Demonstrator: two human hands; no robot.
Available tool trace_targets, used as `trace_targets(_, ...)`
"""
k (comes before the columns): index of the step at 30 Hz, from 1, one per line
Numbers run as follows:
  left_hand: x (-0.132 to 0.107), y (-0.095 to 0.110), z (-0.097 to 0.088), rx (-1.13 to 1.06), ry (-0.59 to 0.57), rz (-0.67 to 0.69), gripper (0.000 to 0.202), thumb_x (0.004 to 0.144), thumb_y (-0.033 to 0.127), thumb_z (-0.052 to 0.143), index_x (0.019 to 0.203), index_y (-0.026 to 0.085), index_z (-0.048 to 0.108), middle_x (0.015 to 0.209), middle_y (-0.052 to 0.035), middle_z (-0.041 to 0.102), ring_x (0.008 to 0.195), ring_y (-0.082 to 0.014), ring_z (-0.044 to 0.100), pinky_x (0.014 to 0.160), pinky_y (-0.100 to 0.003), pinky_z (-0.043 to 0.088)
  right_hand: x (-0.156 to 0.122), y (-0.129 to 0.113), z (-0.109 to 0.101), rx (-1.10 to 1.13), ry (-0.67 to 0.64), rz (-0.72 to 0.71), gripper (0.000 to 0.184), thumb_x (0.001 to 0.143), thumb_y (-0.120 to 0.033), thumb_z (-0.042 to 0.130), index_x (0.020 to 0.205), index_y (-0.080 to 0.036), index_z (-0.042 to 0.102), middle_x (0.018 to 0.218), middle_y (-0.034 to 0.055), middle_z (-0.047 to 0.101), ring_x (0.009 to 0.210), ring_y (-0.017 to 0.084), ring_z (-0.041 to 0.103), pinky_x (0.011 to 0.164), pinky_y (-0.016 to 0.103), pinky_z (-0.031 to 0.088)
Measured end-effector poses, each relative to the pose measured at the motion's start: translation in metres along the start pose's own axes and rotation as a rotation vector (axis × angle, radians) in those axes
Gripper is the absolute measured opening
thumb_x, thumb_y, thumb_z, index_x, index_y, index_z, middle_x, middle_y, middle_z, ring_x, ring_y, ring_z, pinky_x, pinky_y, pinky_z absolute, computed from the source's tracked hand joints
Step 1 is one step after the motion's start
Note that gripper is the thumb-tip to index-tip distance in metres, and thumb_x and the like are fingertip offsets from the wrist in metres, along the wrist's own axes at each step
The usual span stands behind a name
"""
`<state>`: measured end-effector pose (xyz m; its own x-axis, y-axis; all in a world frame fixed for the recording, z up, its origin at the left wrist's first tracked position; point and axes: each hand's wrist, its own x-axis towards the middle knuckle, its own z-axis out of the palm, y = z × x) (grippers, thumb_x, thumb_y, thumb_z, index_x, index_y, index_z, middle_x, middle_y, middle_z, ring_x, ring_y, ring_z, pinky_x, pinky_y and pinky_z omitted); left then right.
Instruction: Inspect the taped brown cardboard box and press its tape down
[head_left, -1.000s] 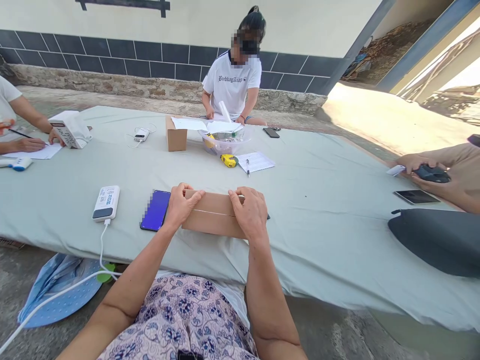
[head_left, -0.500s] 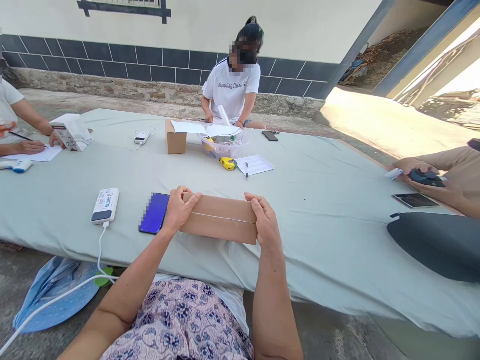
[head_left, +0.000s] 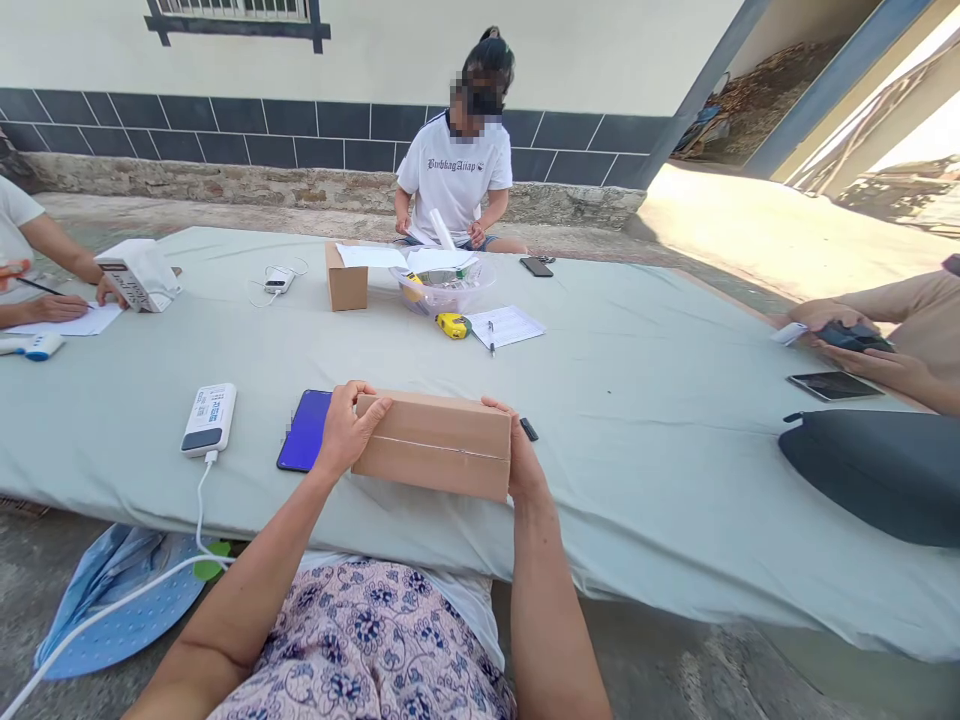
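One plain cardboard box (head_left: 431, 445), gripped at both ends, close by the near edge of the cloth-covered table (head_left: 660, 430)! Left hand (head_left: 349, 432) has its end covered, thumb laid across the top, fingers curled over the far side. Right hand (head_left: 527, 455) cups the opposite end, fingertips at the far corner. A pale seam runs lengthwise along the side facing the wearer; whether the bottom rests on the cloth or hangs just above, I cannot tell.

Just beside the left hand lies a blue-screened phone (head_left: 307, 432), and farther left, near that same edge, a white power bank (head_left: 210, 418) with its cable (head_left: 201, 505) dropping over the side. Just past the right hand, a small dark object (head_left: 529, 429), partly hidden.

Up toward the far edge now: a smaller brown box (head_left: 347, 287), a clear plastic basin (head_left: 457, 300), a yellow tape measure (head_left: 452, 325) in front of it, and a printed sheet (head_left: 514, 325) bearing a pen (head_left: 491, 340). Beyond that edge sits a person in a white T-shirt (head_left: 457, 175). Near the right edge, a dark tablet (head_left: 836, 386); toward the near right corner, a dark bag-like item (head_left: 874, 478).
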<state>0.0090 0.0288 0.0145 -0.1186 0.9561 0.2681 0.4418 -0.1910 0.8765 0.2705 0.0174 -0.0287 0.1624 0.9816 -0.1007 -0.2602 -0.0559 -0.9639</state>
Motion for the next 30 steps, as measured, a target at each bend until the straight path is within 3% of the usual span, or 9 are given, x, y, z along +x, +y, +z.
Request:
trace_targets(7,-0.005,-0.011,-0.01,-0.024,-0.025,0.024,0.031,0.082,0.052,0.063,0.097,0.025,0.061,0.11,-0.006,0.061,0.105,-0.024,0.058,0.098,-0.037,0.046,0.007,0.013,0.002,0.045,0.058,0.004,0.053,0.076,-0.063,0.071,0.114,-0.027,0.067,0.089,-0.0021,0.072,0.07,0.018,0.064,0.058,0.032,0.053)
trace_targets(13,-0.003,-0.012,-0.016,-0.093,-0.078,-0.026,0.036,0.081,0.055,0.061,0.1,0.024,0.061,0.109,-0.0062,0.064,0.102,-0.0248,0.06,0.09,-0.036,0.048,0.005,0.022,0.003,0.032,0.106,0.003,0.055,0.069,-0.071,0.069,0.096,-0.023,0.068,0.069,-0.0032,0.066,0.06,0.017,0.058,0.052,0.03,0.047)
trace_targets(17,0.0,-0.013,-0.02,-0.104,-0.072,-0.071,0.038,0.082,0.057,0.06,0.101,0.025,0.062,0.105,-0.0044,0.066,0.098,-0.024,0.061,0.084,-0.034,0.048,0.0,0.023,0.007,0.047,0.114,-0.066,0.052,0.067,-0.072,0.071,0.087,-0.024,0.067,0.07,-0.003,0.066,0.065,0.017,0.057,0.057,0.03,0.046)
trace_targets(23,0.003,-0.02,-0.014,-0.152,0.036,-0.158,0.05,0.083,0.06,0.063,0.119,0.024,0.057,0.106,-0.0049,0.066,0.101,-0.0236,0.063,0.089,-0.035,0.048,-0.012,0.008,0.009,0.069,0.167,-0.158,0.048,0.07,-0.071,0.071,0.087,-0.026,0.067,0.083,0.0,0.069,0.082,0.021,0.063,0.075,0.033,0.05)
trace_targets(27,0.006,-0.013,-0.006,-0.027,0.223,-0.127,0.052,0.081,0.051,0.069,0.123,0.024,0.056,0.111,-0.0061,0.063,0.1,-0.0215,0.063,0.089,-0.035,0.05,-0.026,-0.008,0.01,0.022,0.208,-0.193,0.051,0.07,-0.07,0.071,0.094,-0.026,0.067,0.084,-0.001,0.066,0.079,0.019,0.06,0.07,0.031,0.047)
trace_targets(28,0.006,-0.011,-0.002,0.013,0.226,-0.099,0.045,0.082,0.047,0.068,0.119,0.024,0.059,0.105,-0.0048,0.064,0.094,-0.0202,0.063,0.086,-0.035,0.051,-0.03,-0.012,0.011,0.008,0.208,-0.199,0.051,0.07,-0.069,0.072,0.098,-0.026,0.067,0.082,-0.0014,0.065,0.076,0.018,0.058,0.068,0.03,0.045)
trace_targets(30,0.005,-0.007,0.006,0.003,0.126,-0.067,0.029,0.085,0.042,0.062,0.108,0.024,0.064,0.091,-0.0024,0.064,0.082,-0.0183,0.062,0.079,-0.033,0.053,-0.037,-0.019,0.013,-0.039,0.21,-0.233,0.051,0.073,-0.067,0.071,0.104,-0.026,0.068,0.083,-0.001,0.064,0.075,0.018,0.056,0.066,0.029,0.043)
